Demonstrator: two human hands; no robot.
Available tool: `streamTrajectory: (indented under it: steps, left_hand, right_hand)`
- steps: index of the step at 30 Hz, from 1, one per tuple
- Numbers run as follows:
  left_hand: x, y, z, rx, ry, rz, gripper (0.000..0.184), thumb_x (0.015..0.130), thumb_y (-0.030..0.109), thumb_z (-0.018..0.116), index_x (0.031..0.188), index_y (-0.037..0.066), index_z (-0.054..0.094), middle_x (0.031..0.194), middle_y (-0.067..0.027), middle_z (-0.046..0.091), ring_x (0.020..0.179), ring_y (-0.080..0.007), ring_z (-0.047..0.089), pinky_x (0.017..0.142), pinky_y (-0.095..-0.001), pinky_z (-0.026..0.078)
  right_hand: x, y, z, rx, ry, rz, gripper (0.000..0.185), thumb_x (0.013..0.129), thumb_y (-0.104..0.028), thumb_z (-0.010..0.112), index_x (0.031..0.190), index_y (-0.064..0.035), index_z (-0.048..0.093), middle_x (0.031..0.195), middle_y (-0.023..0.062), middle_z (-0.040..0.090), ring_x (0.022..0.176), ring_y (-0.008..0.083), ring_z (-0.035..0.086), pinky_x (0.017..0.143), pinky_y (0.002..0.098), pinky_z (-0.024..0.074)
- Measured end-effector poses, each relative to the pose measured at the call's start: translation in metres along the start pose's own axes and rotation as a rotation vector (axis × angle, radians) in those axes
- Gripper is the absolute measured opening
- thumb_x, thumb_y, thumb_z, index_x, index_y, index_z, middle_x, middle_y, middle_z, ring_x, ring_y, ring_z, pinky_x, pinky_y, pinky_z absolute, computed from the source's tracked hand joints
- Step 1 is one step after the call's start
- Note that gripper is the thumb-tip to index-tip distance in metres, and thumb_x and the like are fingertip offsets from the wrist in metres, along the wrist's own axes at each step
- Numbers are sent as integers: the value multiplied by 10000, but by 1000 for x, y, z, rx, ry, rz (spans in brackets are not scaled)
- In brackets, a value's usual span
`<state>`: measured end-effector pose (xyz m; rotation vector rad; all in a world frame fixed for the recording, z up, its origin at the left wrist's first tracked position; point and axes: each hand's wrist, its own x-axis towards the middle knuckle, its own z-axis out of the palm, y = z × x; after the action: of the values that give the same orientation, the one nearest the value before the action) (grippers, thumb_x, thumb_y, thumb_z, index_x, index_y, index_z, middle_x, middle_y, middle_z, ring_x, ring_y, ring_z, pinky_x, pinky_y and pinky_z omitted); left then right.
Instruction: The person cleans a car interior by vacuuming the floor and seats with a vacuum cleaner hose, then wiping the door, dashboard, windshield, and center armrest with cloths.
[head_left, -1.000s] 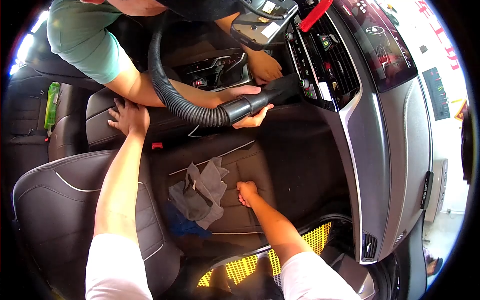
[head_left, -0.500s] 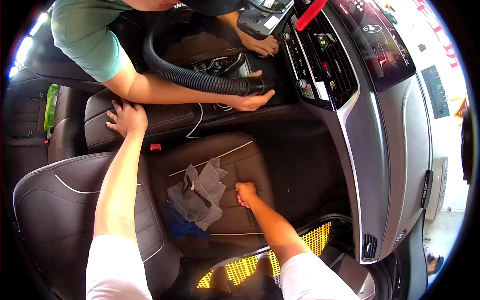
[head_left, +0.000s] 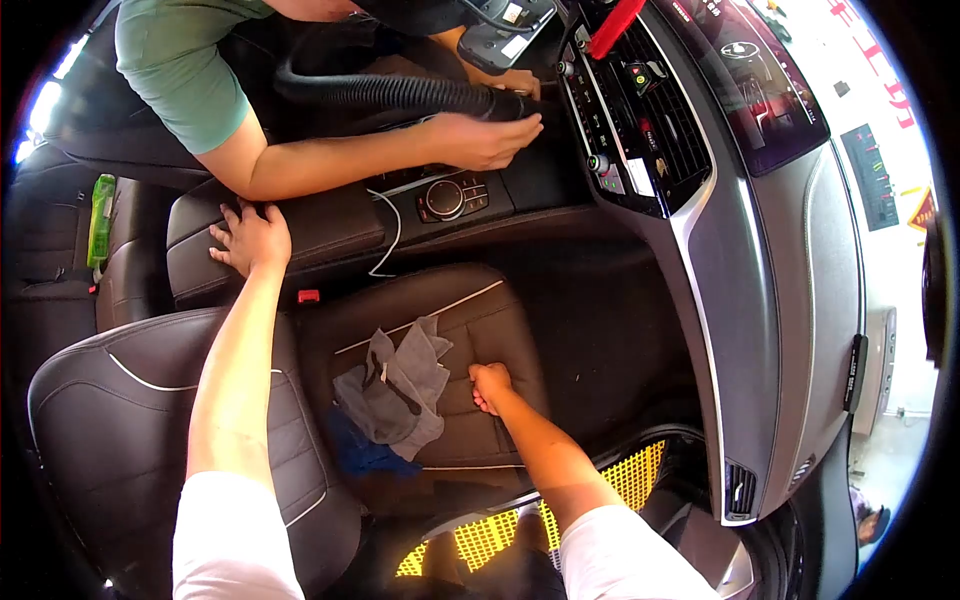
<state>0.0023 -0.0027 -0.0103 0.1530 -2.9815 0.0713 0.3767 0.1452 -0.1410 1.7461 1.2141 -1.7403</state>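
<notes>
My left hand (head_left: pixel 254 240) rests with spread fingers on the brown centre armrest (head_left: pixel 340 222), holding nothing. On the seat cushion (head_left: pixel 490 305), my right hand (head_left: pixel 489 386) is closed in a fist, and whether anything is inside is hidden. Just left of that fist lie crumpled grey cloths (head_left: pixel 405 385), partly over a blue cloth (head_left: pixel 365 450). Across the console, a person in a green shirt (head_left: pixel 185 85) has one hand at a black ribbed hose (head_left: pixel 400 92), near the front of the console. Their other hand is farther back, beside the dashboard.
A white cable (head_left: pixel 398 235) hangs over the console beside a round control knob (head_left: pixel 444 199). The dashboard (head_left: pixel 740 300) runs down the right. A green bottle-like item (head_left: pixel 101 222) lies on the rear seat. Yellow grating (head_left: pixel 485 540) shows below. Another person (head_left: pixel 872 520) is at far right.
The co-worker's hose and hand have moved up and away from the near console edge, uncovering the knob and cable. My two hands have stayed in place.
</notes>
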Motion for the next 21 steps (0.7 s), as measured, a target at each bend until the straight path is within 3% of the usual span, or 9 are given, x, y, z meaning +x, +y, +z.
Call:
streamTrajectory:
  steps: [21]
  left_hand:
    - [-1,-1,1,-36,24,11,558,925,469,432,1398,179,486,1539,-113,322,1408,-447,239,1103,-649,168]
  right_hand:
    - [6,4,-1,3,-3,-2,153,715,-185,578,683,-73,480,513,63,459,377,178,429,322,330,307]
